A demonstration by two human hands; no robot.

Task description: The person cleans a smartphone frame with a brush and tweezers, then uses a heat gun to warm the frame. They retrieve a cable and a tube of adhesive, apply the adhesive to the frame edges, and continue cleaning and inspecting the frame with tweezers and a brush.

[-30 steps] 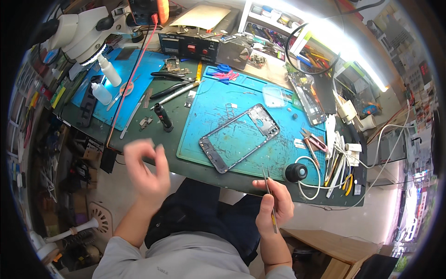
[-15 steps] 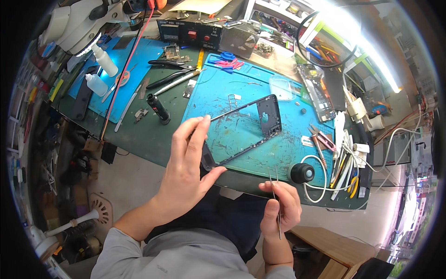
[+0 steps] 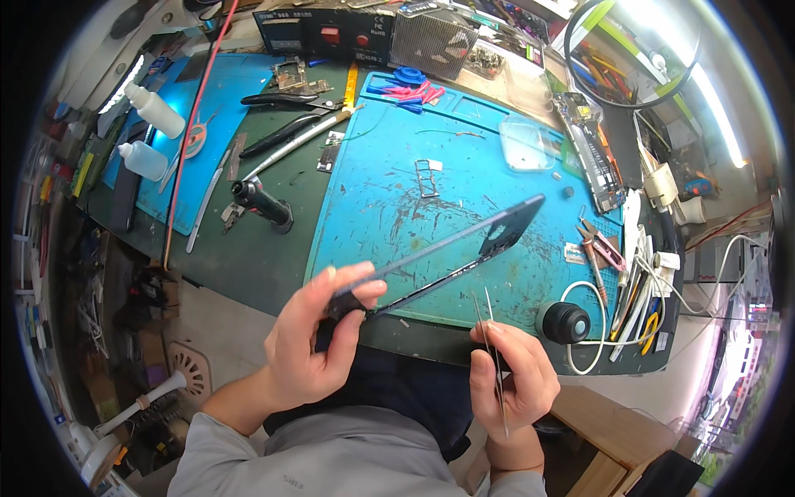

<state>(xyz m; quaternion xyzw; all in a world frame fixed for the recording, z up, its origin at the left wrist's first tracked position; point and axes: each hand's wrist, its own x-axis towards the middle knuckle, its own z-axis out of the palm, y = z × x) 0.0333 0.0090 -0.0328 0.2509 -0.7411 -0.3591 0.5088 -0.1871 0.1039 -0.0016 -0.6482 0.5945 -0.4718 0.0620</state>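
dark frame (image 3: 517,225), silver tweezers (image 3: 500,389), blue mat (image 3: 373,215)

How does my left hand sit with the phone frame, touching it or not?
Touching. The head view shows the left hand closed around the near end of the dark phone frame.

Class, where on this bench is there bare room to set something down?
Bare: the blue mat left of the small metal tray, beyond the held phone frame; and the dark tabletop between the black cylinder and the front edge. Crowded: the right end, with pink-handled cutters, white cable and a round black object.
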